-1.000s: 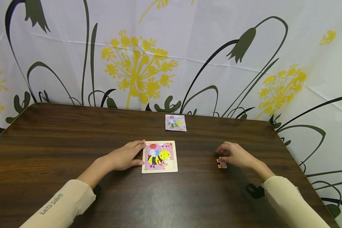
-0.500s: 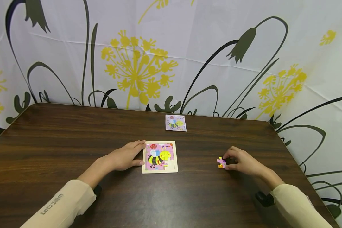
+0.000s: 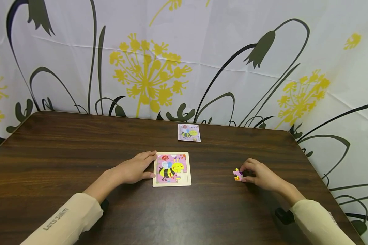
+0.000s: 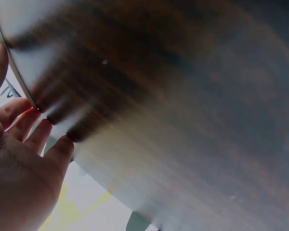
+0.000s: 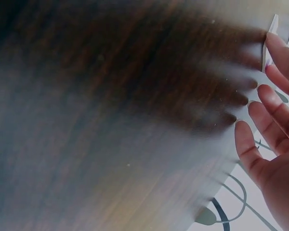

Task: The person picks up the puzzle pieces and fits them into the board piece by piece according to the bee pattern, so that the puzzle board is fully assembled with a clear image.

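A square wooden puzzle board (image 3: 189, 170) with a bee picture lies near the middle of the table, its lower right corner bare. My left hand (image 3: 136, 169) rests along its left edge, thumb and forefinger touching the frame. Off to the right, a pink and yellow jigsaw piece (image 3: 237, 175) lies at the table top. The thumb and forefinger of my right hand (image 3: 261, 174) pinch its right side. In the right wrist view that piece (image 5: 268, 45) shows as a thin edge between those fingertips, while the other fingers are spread beside it.
Behind the board lies a small picture card (image 3: 189, 132) with the same bee design. The dark wooden table (image 3: 79, 143) ends at the back against a white curtain (image 3: 217, 41) printed with flowers. Wood surface spans the distance between board and piece.
My right hand has shifted right and slightly toward me, from over the jigsaw piece to its right side. More of the piece now shows. The left hand and board have stayed put.
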Motion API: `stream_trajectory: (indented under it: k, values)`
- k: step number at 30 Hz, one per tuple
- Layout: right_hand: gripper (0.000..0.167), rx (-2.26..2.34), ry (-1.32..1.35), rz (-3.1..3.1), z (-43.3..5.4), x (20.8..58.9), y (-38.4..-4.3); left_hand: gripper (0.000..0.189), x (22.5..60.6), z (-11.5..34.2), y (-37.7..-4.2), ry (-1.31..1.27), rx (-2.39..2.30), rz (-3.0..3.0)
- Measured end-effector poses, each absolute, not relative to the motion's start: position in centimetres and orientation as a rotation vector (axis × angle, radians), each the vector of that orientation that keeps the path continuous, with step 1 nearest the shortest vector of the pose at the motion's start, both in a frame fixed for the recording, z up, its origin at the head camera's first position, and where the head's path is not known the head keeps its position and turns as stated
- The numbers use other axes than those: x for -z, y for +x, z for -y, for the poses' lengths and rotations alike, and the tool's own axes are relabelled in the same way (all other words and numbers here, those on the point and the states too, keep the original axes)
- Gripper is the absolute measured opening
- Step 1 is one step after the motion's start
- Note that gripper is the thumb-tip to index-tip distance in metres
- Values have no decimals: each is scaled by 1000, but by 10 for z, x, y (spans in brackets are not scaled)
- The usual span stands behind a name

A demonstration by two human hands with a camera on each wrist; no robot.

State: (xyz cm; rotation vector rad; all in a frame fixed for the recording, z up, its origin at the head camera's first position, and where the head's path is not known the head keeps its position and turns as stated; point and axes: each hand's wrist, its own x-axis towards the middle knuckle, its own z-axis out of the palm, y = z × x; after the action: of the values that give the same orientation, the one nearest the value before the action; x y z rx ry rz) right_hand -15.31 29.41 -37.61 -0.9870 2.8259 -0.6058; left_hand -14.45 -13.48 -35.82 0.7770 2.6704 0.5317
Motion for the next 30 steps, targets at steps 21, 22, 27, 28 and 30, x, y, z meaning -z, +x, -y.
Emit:
stream_trajectory:
  k: [21,22,27,28,30]
  values:
    - [22,557,-1092,-2904,-291,380,-154,65,364,135,-144,839,-502,-2761]
    - [21,553,-1098,-2907,-290,380,-154,65,364,135,-144,844,-506,-2764]
    - [20,564,-1161,-2906,-287,381,-155,65,363,136,-144,850,-540,-2758]
    - [19,571,-1174,-2900,-286,381,-155,65,363,136,-144,848,-545,-2756]
    - [19,580,-1194,-2893,-285,381,-156,65,364,136,-144,846,-551,-2752]
